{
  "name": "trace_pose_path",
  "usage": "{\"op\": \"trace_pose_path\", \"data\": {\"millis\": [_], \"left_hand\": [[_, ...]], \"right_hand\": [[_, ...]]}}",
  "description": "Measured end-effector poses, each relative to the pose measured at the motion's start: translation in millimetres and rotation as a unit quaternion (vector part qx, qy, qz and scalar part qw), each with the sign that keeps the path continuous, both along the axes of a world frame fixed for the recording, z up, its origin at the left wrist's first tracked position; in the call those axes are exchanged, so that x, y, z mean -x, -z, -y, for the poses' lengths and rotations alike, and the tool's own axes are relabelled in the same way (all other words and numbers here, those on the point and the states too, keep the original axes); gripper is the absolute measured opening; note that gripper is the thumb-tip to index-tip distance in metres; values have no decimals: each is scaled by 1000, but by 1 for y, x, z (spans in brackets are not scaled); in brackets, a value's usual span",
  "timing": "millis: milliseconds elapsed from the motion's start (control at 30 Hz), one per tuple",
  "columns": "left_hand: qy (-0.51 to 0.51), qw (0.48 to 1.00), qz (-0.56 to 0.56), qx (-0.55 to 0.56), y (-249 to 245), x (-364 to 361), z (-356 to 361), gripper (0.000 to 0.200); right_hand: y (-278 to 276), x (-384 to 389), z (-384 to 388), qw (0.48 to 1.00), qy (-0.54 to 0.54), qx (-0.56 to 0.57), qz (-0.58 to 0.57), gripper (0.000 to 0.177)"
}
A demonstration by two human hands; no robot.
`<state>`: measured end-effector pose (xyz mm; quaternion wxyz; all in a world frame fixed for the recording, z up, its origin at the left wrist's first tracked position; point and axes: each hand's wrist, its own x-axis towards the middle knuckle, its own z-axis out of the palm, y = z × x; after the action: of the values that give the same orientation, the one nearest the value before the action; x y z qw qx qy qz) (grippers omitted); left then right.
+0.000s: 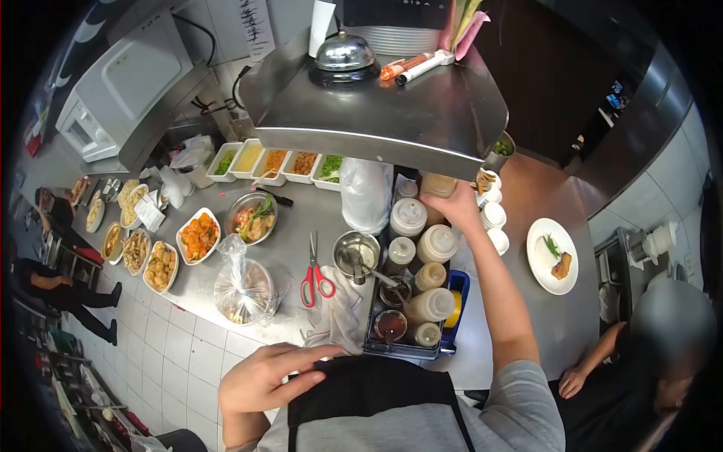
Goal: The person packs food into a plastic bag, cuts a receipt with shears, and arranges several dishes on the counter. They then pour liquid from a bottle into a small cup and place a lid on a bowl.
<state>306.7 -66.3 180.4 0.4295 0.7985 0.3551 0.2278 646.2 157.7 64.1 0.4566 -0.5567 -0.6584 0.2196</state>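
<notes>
My right hand [456, 206] reaches to the back of a black crate [369, 340] and closes around a tan sauce bottle [437, 184], partly hidden under the steel shelf. Several squeeze bottles [438, 242] with pale lids stand upright in the crate, beside an open cup of dark red sauce [391, 325]. My left hand [280, 377] hovers before my apron, holding nothing, its fingers loosely stretched. Nearest to it are a cloth [339, 313] and red-handled scissors [315, 279]. A metal pot [356, 255] with a utensil in it sits left of the crate.
Overhead juts a steel shelf [376, 113] with a bell [344, 54] and markers. Bowls of food [199, 235], a tied plastic bag [245, 290] and garnish tubs [273, 164] occupy the left counter. A plated dish [552, 256] and a co-worker [640, 361] are at right.
</notes>
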Motion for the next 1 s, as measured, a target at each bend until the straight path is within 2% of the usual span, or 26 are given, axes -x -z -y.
{"op": "trace_pose_path", "data": {"millis": [33, 100, 167, 233, 267, 300, 367, 400, 467, 533, 567, 600, 633, 700, 733, 767, 800, 933, 1000], "left_hand": [[8, 1000, 5, 1, 4, 6, 6, 35], [-56, 996, 16, 74, 15, 19, 16, 36], [-65, 992, 23, 105, 20, 22, 20, 35], [-78, 990, 25, 115, 24, 22, 19, 35], [-75, 991, 24, 112, 25, 21, 17, 34], [-67, 990, 27, 118, 26, 19, 14, 34], [-49, 993, 24, 101, 27, 11, 7, 34], [-42, 993, 25, 108, 24, 5, 4, 35], [-19, 994, 20, 106, 29, 0, -1, 35], [-18, 993, 11, 112, 33, -1, -4, 37], [-13, 993, 14, 118, 36, 0, -5, 37], [-19, 992, 12, 120, 38, 1, -6, 36], [-27, 992, 9, 121, 40, 1, -7, 36], [-44, 989, 13, 138, 43, 2, -6, 35], [-49, 989, 14, 137, 44, 2, -6, 35], [-52, 989, 15, 136, 45, 3, -6, 35], [-51, 989, 15, 137, 45, 3, -7, 35], [-80, 989, 11, 120, 46, 4, -9, 33], [-90, 991, 10, 104, 48, 4, -10, 33]], "right_hand": [[-3, 1, 2, 1000, 0, -13, 18, 63], [-14, -14, 18, 999, 14, -22, 43, 59], [-35, -34, 45, 990, 60, -56, -113, 55], [-56, -73, 71, 968, 94, -165, -165, 54], [-83, -87, 92, 951, 57, -186, -239, 58], [-112, -94, 112, 928, 22, -207, -310, 63], [-146, -97, 142, 837, 9, -287, -467, 52], [-142, -115, 155, 842, 23, -288, -455, 52], [-118, -156, 176, 878, -47, -90, -469, 60], [-88, -164, 202, 937, 107, 61, -327, 59], [-55, -179, 209, 931, 107, 182, -297, 58], [-26, -181, 219, 915, 184, 296, -204, 59], [3, -178, 230, 911, 220, 333, -102, 65], [70, -199, 255, 914, 160, 369, 57, 67], [65, -192, 254, 913, 159, 372, 58, 67], [52, -176, 252, 849, 164, 453, 217, 67], [41, -165, 251, 755, 165, 517, 368, 68], [27, -164, 241, 731, 160, 499, 437, 62], [23, -169, 236, 722, 125, 474, 488, 59]]}}
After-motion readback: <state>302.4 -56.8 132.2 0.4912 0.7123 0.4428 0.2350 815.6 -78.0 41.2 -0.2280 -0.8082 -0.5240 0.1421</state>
